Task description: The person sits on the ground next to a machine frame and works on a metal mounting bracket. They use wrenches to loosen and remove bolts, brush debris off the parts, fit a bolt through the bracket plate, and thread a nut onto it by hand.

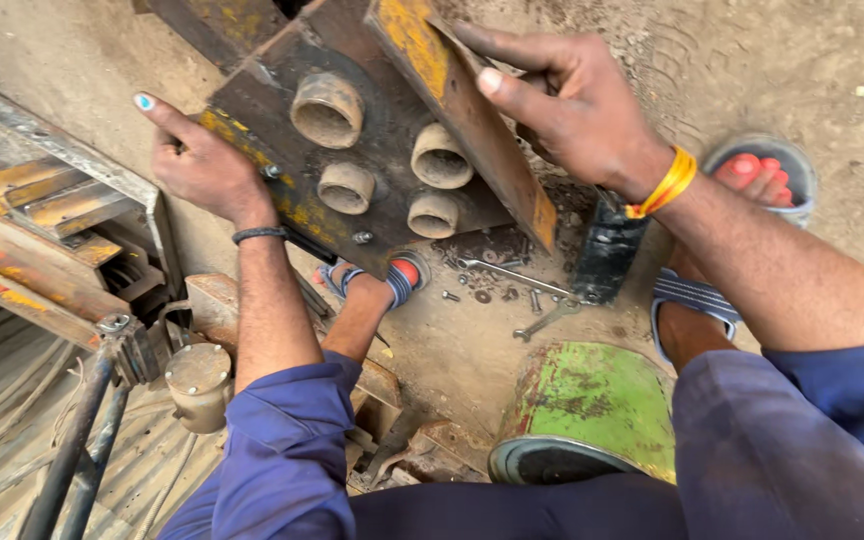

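Bare dirt floor (752,60) of a workshop yard, dusty, littered with small hardware. Between the person's knees a heavy steel plate assembly (382,170) with worn yellow paint is held tilted off the ground; four short pipe sockets (327,108) stand out of its face toward the camera. Long axis of the plate runs from lower left to upper right. Left hand (202,165) grips the plate's left edge, fingers curled around it, thumb stretched up along the face. Right hand (572,105) lies over the upright yellow flange (462,110) on the right side, fingers spread and pressed flat along its top edge. Both hands touch the plate, one on each side; neither is clearly nearer. Below the plate, on the ground: open-ended spanners (517,280), loose bolts and washers (482,295), a black block (607,250). A green drum (592,410) lies near the right knee. Rusted yellow-edged steel frames (42,230) stand to the left.
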